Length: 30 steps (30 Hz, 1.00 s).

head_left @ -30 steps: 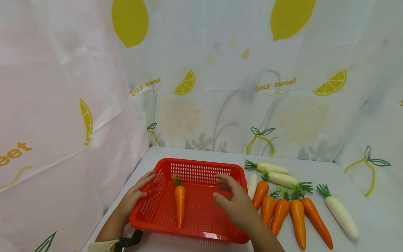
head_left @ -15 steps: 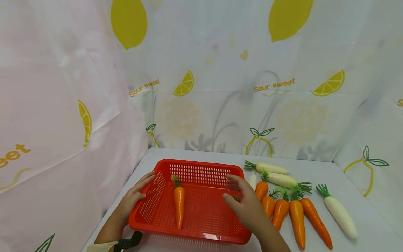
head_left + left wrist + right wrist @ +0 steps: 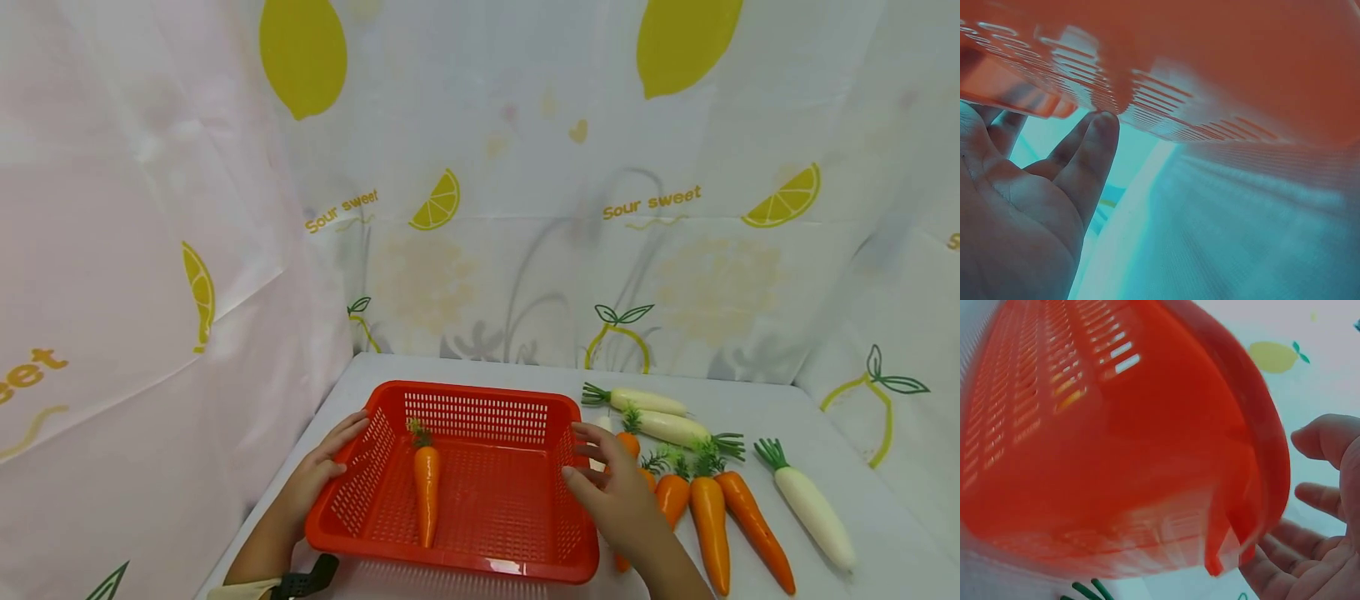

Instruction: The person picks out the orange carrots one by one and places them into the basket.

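A red plastic basket (image 3: 487,500) with slotted walls sits on the table and holds one orange carrot (image 3: 427,496) with a green top. My left hand (image 3: 318,475) lies at the basket's left rim; in the left wrist view its extended fingers (image 3: 1102,134) touch the outer slotted wall. At the right rim, my right hand (image 3: 618,492) is spread with thumb and fingers apart, holding nothing. The right wrist view shows its fingertips close to the basket's rim (image 3: 1275,450). In the head view this hand partly hides the carrots beside the basket.
Several carrots (image 3: 708,529) lie right of the basket. Behind them are white radishes (image 3: 648,400) with green stems, and another white radish (image 3: 813,517) lies farther right. Lemon-printed cloth (image 3: 480,275) hangs behind and at both sides of the table (image 3: 885,533).
My right hand has moved right, from over the basket's inside to its right rim, and now covers part of the carrots. The left hand and the basket look nearly still.
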Each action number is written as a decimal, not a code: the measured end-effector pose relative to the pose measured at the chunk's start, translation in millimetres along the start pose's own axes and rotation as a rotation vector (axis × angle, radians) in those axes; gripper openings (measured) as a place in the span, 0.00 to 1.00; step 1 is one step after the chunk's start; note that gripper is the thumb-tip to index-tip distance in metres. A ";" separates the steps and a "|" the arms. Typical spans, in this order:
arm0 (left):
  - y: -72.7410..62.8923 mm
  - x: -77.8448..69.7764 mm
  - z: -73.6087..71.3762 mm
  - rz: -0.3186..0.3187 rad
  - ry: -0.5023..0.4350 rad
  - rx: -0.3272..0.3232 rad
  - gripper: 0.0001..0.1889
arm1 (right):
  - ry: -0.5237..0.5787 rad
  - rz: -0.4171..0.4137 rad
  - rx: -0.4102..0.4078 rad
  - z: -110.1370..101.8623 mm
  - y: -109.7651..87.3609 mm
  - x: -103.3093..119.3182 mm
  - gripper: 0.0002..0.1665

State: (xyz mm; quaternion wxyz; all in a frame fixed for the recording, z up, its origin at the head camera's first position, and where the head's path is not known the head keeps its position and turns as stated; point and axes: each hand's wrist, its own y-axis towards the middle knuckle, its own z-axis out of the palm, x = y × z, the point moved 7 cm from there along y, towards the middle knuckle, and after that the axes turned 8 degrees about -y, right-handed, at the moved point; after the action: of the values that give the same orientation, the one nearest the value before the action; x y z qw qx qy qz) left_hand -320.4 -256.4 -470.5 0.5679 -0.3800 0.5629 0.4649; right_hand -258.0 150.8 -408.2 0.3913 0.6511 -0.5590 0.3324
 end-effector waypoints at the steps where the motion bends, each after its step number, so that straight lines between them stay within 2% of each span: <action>1: 0.0 0.0 0.0 0.000 0.000 0.000 0.39 | -0.001 0.004 0.001 -1.6 -0.1 -2.0 0.34; 13: -1.6 -1.6 1.2 -0.006 0.007 -0.003 0.38 | -0.067 0.052 -0.050 -22.8 -0.1 -26.8 0.37; 24: -0.7 -1.0 0.4 0.012 0.004 0.011 0.38 | -0.067 0.131 -0.006 -38.1 -3.5 -38.7 0.40; 30: -1.1 -0.5 0.2 0.012 0.001 0.007 0.38 | -0.114 0.150 -0.008 -47.0 -4.0 -48.8 0.42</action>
State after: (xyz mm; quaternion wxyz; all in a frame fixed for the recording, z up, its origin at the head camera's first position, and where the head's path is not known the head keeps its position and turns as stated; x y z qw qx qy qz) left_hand -319.3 -256.5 -470.1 0.5663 -0.3750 0.5671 0.4659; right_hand -261.3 215.4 -428.9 0.3352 0.6236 -0.6290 0.3211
